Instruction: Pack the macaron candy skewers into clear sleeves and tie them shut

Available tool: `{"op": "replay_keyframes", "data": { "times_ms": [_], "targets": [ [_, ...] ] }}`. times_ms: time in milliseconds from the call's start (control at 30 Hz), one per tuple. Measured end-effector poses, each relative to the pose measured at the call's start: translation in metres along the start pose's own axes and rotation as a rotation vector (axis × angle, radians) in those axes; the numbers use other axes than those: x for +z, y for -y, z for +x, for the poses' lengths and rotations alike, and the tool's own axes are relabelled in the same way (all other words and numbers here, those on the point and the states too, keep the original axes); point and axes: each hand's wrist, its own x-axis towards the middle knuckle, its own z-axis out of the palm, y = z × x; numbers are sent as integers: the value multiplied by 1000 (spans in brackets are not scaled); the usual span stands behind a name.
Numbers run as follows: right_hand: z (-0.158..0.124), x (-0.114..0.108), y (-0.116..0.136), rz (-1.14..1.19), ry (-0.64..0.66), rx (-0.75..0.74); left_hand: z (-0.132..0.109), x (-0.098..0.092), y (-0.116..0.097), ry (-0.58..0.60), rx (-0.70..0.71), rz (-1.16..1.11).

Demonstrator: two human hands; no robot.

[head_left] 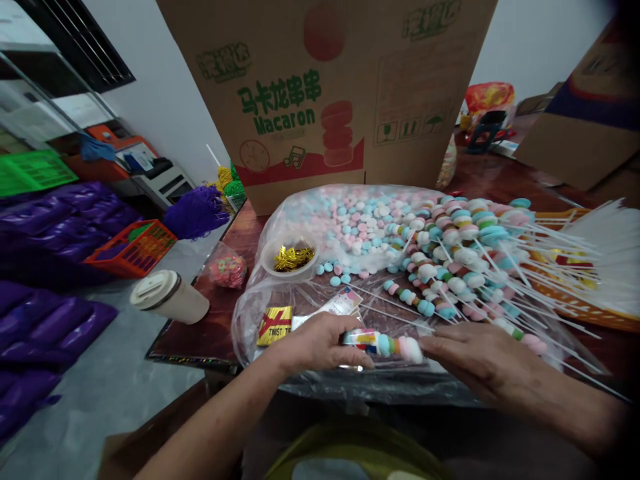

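Note:
Low in the middle of the view is a marshmallow skewer (400, 347) with pink, white, blue, green and orange pieces. Its left end lies in a clear printed wrapper (361, 339). My left hand (327, 343) is closed round that wrapped end, thumb and fingers on either side. At the skewer's right end, my right hand (463, 357) has its fingers pressed together; its thumb and the stick there are hidden. Behind my hands, many finished skewers (465, 247) lie heaped with their white sticks pointing right. Flat printed wrappers (337, 303) lie beyond my left hand.
Loose pastel candies (365, 220) spill from a clear plastic bag. A bowl of gold twist ties (294, 257), a yellow twist-tie packet (275, 325) and a lidded cup (170, 297) stand left. A large carton (325, 87) blocks the back. An orange basket (590, 303) sits right.

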Motion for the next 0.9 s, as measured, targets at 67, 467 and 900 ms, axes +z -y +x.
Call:
{"op": "replay_keyframes", "data": {
  "times_ms": [67,467,900],
  "targets": [
    [9,1,4,22,129,-40,6,4,2,93,-8,-157],
    [22,7,-3,-114,171,-124,2,0,17,329,-148,-253],
    [10,14,-5,-79,127,-33,-2,6,2,23,-189,166]
  ]
}}
